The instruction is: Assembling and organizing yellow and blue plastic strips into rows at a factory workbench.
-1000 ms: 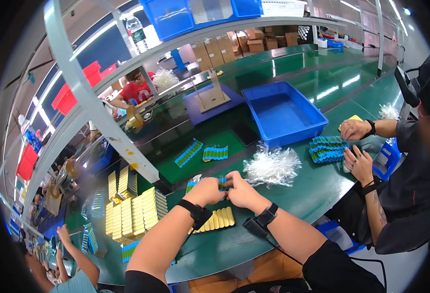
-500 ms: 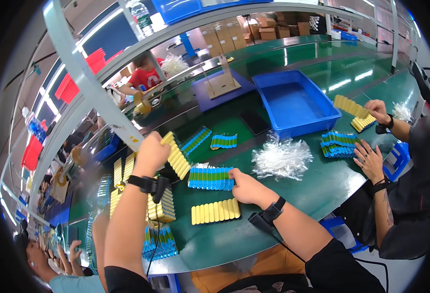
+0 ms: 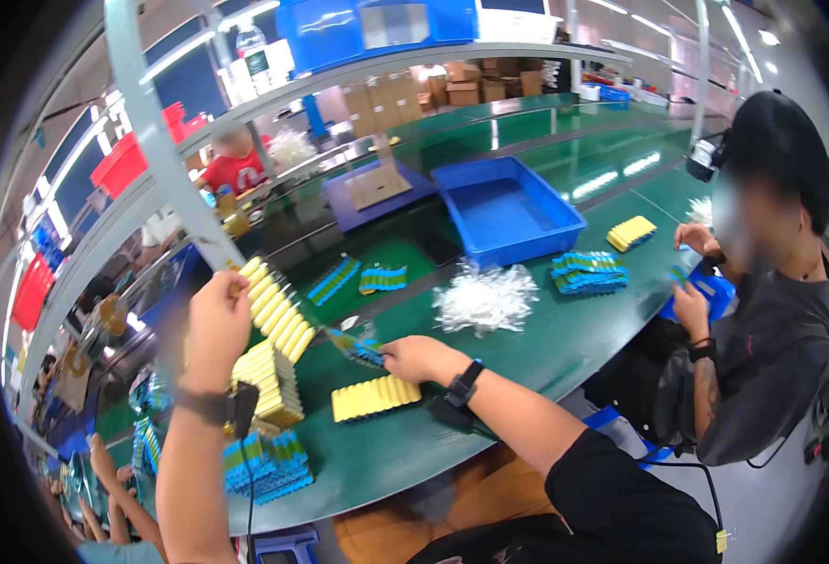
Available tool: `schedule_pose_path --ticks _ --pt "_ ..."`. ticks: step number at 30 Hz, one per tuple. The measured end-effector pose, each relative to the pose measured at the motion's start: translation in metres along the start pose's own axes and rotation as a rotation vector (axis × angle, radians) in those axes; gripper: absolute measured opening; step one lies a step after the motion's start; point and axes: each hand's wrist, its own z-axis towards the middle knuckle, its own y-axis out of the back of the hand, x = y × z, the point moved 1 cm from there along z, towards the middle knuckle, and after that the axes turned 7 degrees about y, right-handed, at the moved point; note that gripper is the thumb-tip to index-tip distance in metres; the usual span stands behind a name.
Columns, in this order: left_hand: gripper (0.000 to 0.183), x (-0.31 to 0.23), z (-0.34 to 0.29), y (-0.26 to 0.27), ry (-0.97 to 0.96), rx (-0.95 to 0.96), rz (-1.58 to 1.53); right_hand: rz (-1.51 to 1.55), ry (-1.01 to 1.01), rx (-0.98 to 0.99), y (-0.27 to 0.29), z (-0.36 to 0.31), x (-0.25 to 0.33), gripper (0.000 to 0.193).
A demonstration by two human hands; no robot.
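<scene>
My left hand is closed on the upper end of a yellow ridged strip, a row of joined tubes held tilted above a stack of similar yellow strips. In my right hand, a blue-and-green strip is pinched by one end, raised off the bench and seen nearly edge-on. Below that hand a yellow ridged block lies on the green bench. Piled blue-and-green strips sit near the bench's front edge, to the left. Two smaller strip pieces lie beyond my hands.
A heap of clear plastic pieces lies right of centre, before a blue tray. Further right are more blue-and-green strips, a yellow block and a seated co-worker. A metal post rises at left.
My right hand has lifted the blue-and-green strip from the bench and tilted it. My left hand still grips the yellow strip. The view has swung right; the co-worker's yellow strip is now down.
</scene>
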Motion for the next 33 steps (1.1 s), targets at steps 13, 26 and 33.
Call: schedule_pose_path --ticks 13,26,33 --pt "0.019 -0.054 0.029 -0.026 0.014 0.036 -0.072 -0.131 -0.030 -0.040 0.021 -0.021 0.033 0.092" --pt "0.016 -0.080 0.027 0.089 -0.066 -0.318 -0.331 -0.311 0.182 -0.583 0.036 -0.011 -0.020 0.042" --pt "0.036 -0.078 -0.078 0.115 0.005 -0.079 -0.408 -0.628 0.184 -0.475 0.018 0.030 0.003 0.055"
